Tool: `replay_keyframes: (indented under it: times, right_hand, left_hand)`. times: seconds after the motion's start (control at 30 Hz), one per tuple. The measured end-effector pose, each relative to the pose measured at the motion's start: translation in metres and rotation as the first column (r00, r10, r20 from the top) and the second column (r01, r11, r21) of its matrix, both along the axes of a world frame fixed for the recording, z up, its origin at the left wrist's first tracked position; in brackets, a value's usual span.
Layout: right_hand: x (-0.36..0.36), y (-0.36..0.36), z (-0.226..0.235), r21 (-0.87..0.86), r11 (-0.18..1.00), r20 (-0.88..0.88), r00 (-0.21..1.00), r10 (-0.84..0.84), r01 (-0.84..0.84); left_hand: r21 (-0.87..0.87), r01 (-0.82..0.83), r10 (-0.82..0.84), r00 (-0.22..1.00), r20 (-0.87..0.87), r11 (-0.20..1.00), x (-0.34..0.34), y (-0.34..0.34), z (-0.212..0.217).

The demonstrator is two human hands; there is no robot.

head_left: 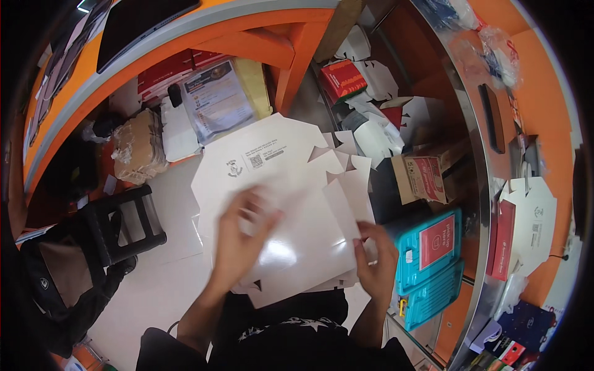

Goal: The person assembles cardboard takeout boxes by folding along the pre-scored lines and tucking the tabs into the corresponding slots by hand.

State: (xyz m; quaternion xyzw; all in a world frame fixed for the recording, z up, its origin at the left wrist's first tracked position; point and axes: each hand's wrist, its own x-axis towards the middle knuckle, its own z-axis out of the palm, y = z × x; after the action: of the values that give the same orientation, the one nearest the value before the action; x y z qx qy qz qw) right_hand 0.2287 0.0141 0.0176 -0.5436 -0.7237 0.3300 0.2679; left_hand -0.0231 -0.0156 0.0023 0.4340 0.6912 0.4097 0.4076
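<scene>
Hand, right (378,263), nearly closed, pinches right edge of glossy white cardboard sheet (309,250); hand, left (243,230), blurred, half-open above it, contact can't tell. Sheet tops a stack in front of torso, printed white sheet (275,137) behind. Left: black stool (147,216). Right: teal container (405,277), opened brown carton (405,179). Beyond: red box (339,80).

Left of left grip (239,238): passage over the floor (166,284), then stool (127,226) and black bag (68,266) in the way. Between left grip and right grip (378,260): flat cardboard (303,247), room to pass above. Right of right grip: teal box (411,281) near, blocking. Ahead-right of right grip: carton (405,179). Ahead of both grips, past cardboard: wrapped papers (216,102), orange counter (247,23). Behind both: wearer's body (291,349), close.
</scene>
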Motion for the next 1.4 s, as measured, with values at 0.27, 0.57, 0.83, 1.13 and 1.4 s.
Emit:
replay_keyframes:
  times: [0.27, 0.57, 0.83, 1.13, 1.4]
  right_hand:
    - [-0.032, -0.020, 0.021, -0.081, 0.971, -0.086, 0.972, 0.217, -0.224]
    - [0.001, -0.038, -0.023, -0.080, 0.958, -0.448, 0.868, 0.212, -0.276]
    - [-0.027, -0.038, -0.047, 0.122, 0.992, -0.155, 0.987, 0.040, -0.021]
    - [-0.045, -0.044, -0.043, 0.072, 0.973, -0.192, 0.960, -0.203, 0.220]
    - [-0.024, -0.038, -0.064, -0.329, 0.942, -0.347, 0.919, -0.188, 0.068]
  left_hand:
    - [-0.123, 0.119, -0.053, 0.896, 0.441, 0.985, 0.058, 0.025, -0.028]
    - [-0.192, -0.110, 0.216, 0.659, 0.720, 0.975, 0.066, 0.018, -0.008]
    - [-0.203, -0.059, 0.192, 0.649, 0.736, 0.977, 0.098, -0.001, -0.027]
    - [-0.089, -0.083, 0.121, 0.750, 0.650, 0.993, 0.111, -0.005, -0.027]
    - [-0.006, 0.135, -0.113, 0.855, 0.506, 0.991, 0.109, -0.009, -0.010]
